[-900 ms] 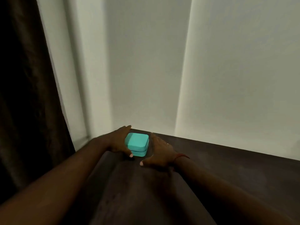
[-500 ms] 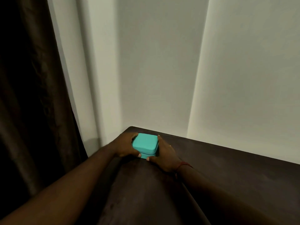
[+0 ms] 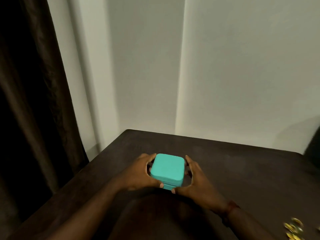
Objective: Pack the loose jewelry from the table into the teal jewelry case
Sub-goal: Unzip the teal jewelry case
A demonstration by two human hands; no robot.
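The teal jewelry case [image 3: 166, 168] is a small square box with rounded corners and its lid closed. It is over the dark table [image 3: 242, 167]; whether it touches the surface I cannot tell. My left hand [image 3: 138, 174] grips its left side, thumb at the front corner. My right hand [image 3: 195, 179] grips its right side, thumb at the front edge. Gold loose jewelry [image 3: 293, 230] lies blurred on the table at the lower right corner of the view.
A dark brown curtain [image 3: 34, 101] hangs at the left beside the table's left edge. White walls stand behind the table. A dark object [image 3: 313, 153] sits at the far right edge of the table.
Both hands closed on the case and drew it from the table's far left corner toward me. The view shifted, bringing the gold jewelry into sight.
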